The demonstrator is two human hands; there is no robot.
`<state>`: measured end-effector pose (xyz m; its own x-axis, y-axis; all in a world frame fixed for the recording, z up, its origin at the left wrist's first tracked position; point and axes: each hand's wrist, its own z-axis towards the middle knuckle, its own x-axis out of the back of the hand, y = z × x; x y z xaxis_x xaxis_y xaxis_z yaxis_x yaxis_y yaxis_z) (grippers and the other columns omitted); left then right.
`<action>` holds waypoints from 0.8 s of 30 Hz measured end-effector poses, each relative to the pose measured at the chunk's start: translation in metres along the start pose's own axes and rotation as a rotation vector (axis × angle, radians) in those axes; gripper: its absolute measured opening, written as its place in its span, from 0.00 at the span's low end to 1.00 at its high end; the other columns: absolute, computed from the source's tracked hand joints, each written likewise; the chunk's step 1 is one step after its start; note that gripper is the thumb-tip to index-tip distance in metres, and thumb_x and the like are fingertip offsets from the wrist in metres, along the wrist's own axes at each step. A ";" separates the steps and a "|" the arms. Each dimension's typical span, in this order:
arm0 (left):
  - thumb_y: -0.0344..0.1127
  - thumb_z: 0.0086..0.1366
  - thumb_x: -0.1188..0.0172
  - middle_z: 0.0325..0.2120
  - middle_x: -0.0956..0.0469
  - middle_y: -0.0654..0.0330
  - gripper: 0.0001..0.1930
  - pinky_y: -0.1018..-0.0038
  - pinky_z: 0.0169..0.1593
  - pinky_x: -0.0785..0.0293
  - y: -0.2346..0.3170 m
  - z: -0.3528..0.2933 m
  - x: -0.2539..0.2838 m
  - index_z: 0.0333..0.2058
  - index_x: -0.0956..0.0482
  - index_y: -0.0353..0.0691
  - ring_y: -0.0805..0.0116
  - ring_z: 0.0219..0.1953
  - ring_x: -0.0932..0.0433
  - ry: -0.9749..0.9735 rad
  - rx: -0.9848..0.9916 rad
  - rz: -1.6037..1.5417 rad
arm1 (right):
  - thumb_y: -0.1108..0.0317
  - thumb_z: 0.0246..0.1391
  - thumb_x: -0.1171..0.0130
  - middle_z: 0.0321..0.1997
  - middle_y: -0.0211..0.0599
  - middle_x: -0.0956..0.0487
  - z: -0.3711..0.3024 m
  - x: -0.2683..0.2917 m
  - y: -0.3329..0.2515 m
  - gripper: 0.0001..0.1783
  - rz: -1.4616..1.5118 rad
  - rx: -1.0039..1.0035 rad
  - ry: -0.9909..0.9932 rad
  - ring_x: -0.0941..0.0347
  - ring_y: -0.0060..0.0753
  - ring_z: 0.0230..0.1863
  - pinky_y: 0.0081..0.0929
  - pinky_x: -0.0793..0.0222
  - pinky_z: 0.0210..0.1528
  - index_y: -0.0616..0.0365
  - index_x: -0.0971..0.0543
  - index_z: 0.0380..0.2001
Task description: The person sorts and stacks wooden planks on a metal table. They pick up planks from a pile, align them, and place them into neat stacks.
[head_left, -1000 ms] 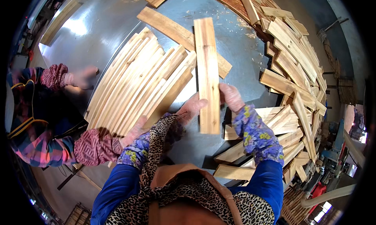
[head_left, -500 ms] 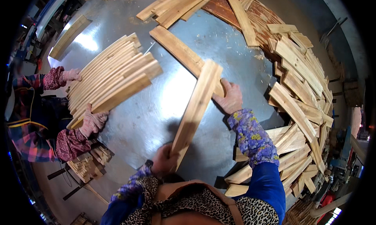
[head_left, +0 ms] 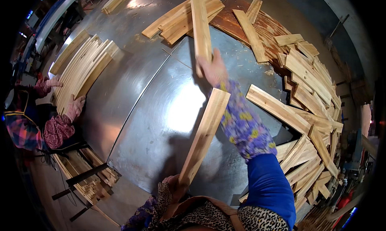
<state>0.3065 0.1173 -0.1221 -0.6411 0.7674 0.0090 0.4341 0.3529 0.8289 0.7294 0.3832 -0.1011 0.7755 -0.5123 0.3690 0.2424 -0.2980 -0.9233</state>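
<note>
My left hand (head_left: 173, 185) is closed around the near end of a wooden board (head_left: 205, 136), which slants up and to the right above the metal tabletop (head_left: 161, 150). Farther out, my right hand (head_left: 215, 69) grips the near end of a second wooden board (head_left: 200, 22). That board points away from me, and its far end runs off the top edge of the picture. It passes in front of a small stack of boards (head_left: 173, 30). My left fingers are partly hidden by the board and the patterned sleeve.
On the left a co-worker's gloved hands (head_left: 74, 107) hold a row of boards (head_left: 82, 72) standing on edge. A large loose pile of boards (head_left: 307, 98) lines the right side. Some pieces rest on a reddish-brown panel (head_left: 231, 14) at the back. A seam (head_left: 138, 98) crosses the metal top.
My right hand has moved away from me, swinging its board to point straight outward. The left-hand board stays slanted, slightly lower. The co-worker's row of boards has shifted left, baring the seam.
</note>
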 end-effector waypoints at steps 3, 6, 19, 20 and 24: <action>0.42 0.68 0.31 0.36 0.13 0.46 0.23 0.56 0.45 0.17 0.014 0.003 0.003 0.55 0.17 0.33 0.49 0.41 0.12 0.061 -0.090 -0.022 | 0.37 0.52 0.25 0.60 0.67 0.17 0.044 0.015 -0.010 0.54 -0.457 0.204 0.158 0.21 0.65 0.64 0.54 0.26 0.69 0.55 0.29 0.75; 0.35 0.73 0.34 0.43 0.13 0.49 0.22 0.60 0.46 0.17 0.045 -0.004 0.005 0.61 0.21 0.33 0.55 0.44 0.13 0.136 0.066 -0.094 | 0.36 0.53 0.26 0.71 0.62 0.24 0.014 0.103 -0.002 0.58 -0.687 0.206 -0.182 0.26 0.62 0.70 0.52 0.31 0.75 0.52 0.34 0.80; 0.32 0.75 0.40 0.48 0.14 0.55 0.20 0.65 0.53 0.16 -0.018 0.052 0.017 0.62 0.23 0.30 0.63 0.49 0.15 0.074 -0.179 -0.345 | 0.64 0.37 0.23 0.52 0.50 0.19 -0.149 0.200 0.105 0.53 -1.106 0.492 -0.247 0.23 0.59 0.59 0.52 0.25 0.63 0.55 0.28 0.72; 0.34 0.76 0.40 0.48 0.14 0.54 0.21 0.65 0.52 0.15 -0.026 0.065 0.023 0.62 0.23 0.29 0.62 0.49 0.14 -0.027 -0.271 -0.423 | 0.66 0.37 0.24 0.50 0.48 0.19 -0.168 0.186 0.089 0.50 -1.021 0.632 -0.213 0.22 0.59 0.57 0.52 0.25 0.61 0.57 0.25 0.70; 0.41 0.75 0.36 0.55 0.14 0.47 0.26 0.60 0.53 0.11 0.022 0.067 0.018 0.65 0.23 0.31 0.56 0.53 0.12 -0.285 0.000 -0.672 | 0.68 0.54 0.33 0.57 0.41 0.16 -0.252 0.121 0.076 0.33 -0.763 1.095 -0.443 0.19 0.49 0.57 0.55 0.26 0.71 0.47 0.20 0.65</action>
<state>0.3472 0.1750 -0.1414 -0.5798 0.4941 -0.6479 0.0045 0.7971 0.6038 0.6948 0.0953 -0.0994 0.3161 -0.1572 0.9356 0.8470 0.4910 -0.2037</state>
